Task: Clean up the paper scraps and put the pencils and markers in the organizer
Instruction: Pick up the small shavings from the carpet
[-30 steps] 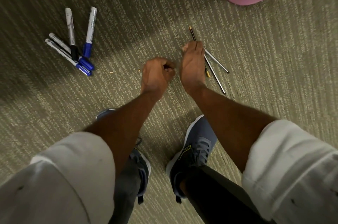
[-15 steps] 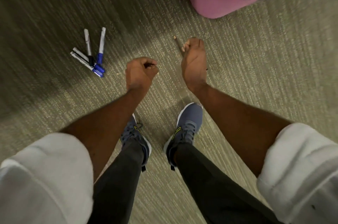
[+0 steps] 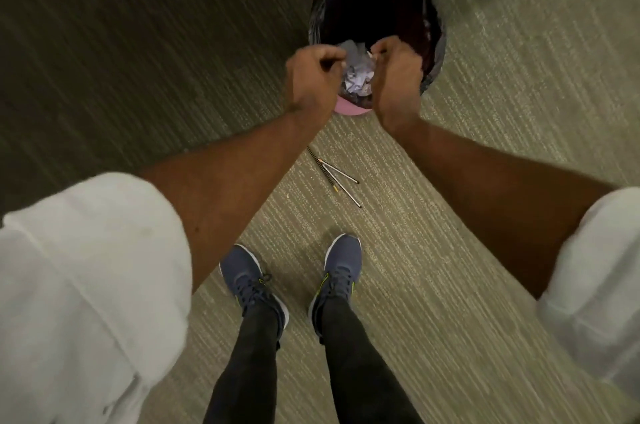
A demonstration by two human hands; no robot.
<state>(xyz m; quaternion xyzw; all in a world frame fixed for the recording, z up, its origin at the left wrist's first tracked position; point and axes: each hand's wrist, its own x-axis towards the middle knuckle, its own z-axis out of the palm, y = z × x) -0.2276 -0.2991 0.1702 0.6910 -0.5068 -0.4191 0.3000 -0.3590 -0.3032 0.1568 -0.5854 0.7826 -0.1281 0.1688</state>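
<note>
My left hand (image 3: pixel 311 77) is curled in a tight fist over the near rim of the pink bin (image 3: pixel 349 109), which has a black liner (image 3: pixel 433 53); any scraps inside the fist are hidden. My right hand (image 3: pixel 394 77) hovers over the bin beside it, its fingertips pinching a small pale paper scrap (image 3: pixel 370 53). Crumpled white paper (image 3: pixel 358 73) lies inside the bin between my hands. Three pencils (image 3: pixel 334 174) lie crossed on the carpet just in front of the bin. The markers and the organizer are out of view.
I stand on grey-green striped carpet (image 3: pixel 450 250), my two blue shoes (image 3: pixel 341 267) below the pencils. A tiny scrap (image 3: pixel 287 195) lies on the carpet left of the pencils. White sleeves fill the lower corners.
I have stood up from the floor and both hands have risen from the carpet by the pencils to above the bin. The markers have left the view; the pencils stay on the floor.
</note>
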